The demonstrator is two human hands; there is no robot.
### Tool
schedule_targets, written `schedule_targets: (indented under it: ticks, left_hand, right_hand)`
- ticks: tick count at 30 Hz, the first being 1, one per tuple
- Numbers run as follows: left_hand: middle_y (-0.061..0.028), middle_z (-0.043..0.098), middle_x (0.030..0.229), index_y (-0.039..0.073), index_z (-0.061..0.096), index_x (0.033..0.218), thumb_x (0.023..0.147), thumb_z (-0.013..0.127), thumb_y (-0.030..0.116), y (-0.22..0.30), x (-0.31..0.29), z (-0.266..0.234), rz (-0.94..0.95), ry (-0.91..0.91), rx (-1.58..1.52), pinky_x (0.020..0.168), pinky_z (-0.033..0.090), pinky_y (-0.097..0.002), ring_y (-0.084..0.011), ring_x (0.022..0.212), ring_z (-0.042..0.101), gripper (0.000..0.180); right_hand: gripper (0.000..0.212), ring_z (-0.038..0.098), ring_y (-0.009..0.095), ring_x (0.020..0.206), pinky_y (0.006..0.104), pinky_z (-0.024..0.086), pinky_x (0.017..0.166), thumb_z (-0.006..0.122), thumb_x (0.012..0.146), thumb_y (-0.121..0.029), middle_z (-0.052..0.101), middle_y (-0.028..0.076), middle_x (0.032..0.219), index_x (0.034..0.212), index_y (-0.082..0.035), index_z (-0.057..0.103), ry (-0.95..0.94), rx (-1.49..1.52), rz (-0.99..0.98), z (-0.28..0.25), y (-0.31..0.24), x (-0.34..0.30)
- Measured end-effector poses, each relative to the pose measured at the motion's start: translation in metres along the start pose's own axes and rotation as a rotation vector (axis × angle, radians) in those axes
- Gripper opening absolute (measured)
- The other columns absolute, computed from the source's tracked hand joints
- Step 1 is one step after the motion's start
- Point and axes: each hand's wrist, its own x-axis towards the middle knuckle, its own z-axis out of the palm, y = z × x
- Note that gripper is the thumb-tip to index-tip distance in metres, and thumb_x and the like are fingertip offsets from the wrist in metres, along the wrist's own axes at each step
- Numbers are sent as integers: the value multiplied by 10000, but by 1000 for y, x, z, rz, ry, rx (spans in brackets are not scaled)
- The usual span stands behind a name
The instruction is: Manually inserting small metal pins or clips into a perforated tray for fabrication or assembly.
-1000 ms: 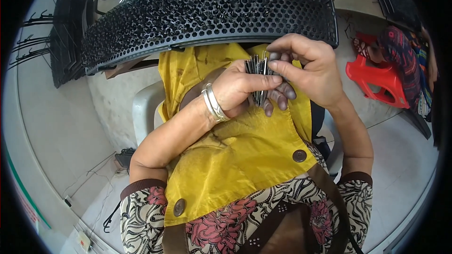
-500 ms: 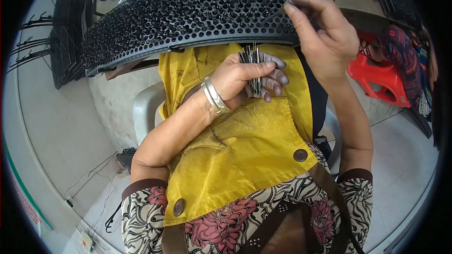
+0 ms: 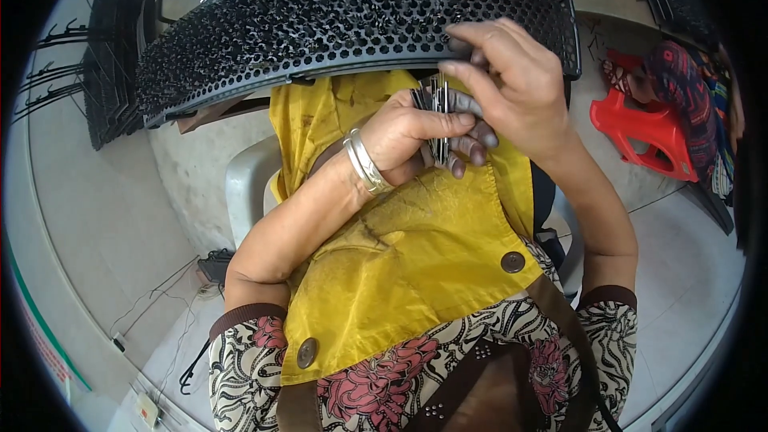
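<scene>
Looking down, we see our left hand (image 3: 412,132) at centre, fingers curled tight around a bundle of thin dark metal pins (image 3: 436,116) held upright over the yellow apron (image 3: 400,248). Silver bangles (image 3: 364,162) ring that wrist. Our right hand (image 3: 516,88), at about one o'clock from the left, has fingertips narrowed to a pinch just above the bundle's top; we cannot tell whether a pin sits between them. Both hands' fingertips are smeared dark grey. At twelve o'clock the black perforated panel (image 3: 344,20) arches across, its near edge just beside the right knuckles. A red plastic stool (image 3: 640,132) stands at three o'clock, well apart.
</scene>
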Motion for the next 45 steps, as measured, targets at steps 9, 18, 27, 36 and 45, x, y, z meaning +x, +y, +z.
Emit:
schedule_targets:
  ticks: [9,18,27,36,45]
  left_hand:
    - [-122,607,756,6,564,939,815,566,79,2,14,17,-20,-159,76,456,426,-231,-193,618,591,144]
    - [-117,599,817,-13,557,948,812,538,24,0,28,27,76,42,-89,552,481,-282,-195,693,589,143]
    - [-164,585,958,-76,528,986,820,505,-9,-5,21,30,35,207,-141,770,513,-378,-262,875,596,180]
    - [-147,596,927,-26,533,1004,832,528,50,-6,18,24,-45,134,-197,742,513,-445,-255,846,601,189]
    - [-146,601,883,-11,535,990,836,521,53,-3,20,27,5,70,-143,687,536,-391,-253,796,614,168]
  right_hand:
    - [121,575,77,685,165,456,610,609,750,49,614,57,781,871,42,601,-44,676,654,-34,2,-14]
    - [119,532,36,682,147,428,623,636,744,45,598,15,772,860,37,611,367,259,486,-46,19,-5]
    - [122,580,157,676,234,468,600,666,697,45,607,95,785,793,18,596,444,-185,-123,-26,45,21]
    - [182,552,281,691,322,457,575,625,629,79,570,130,779,796,20,582,155,-388,-251,-10,60,13]
    - [138,500,34,562,173,383,483,653,715,-18,582,23,668,838,22,605,-209,323,476,-41,16,-9]
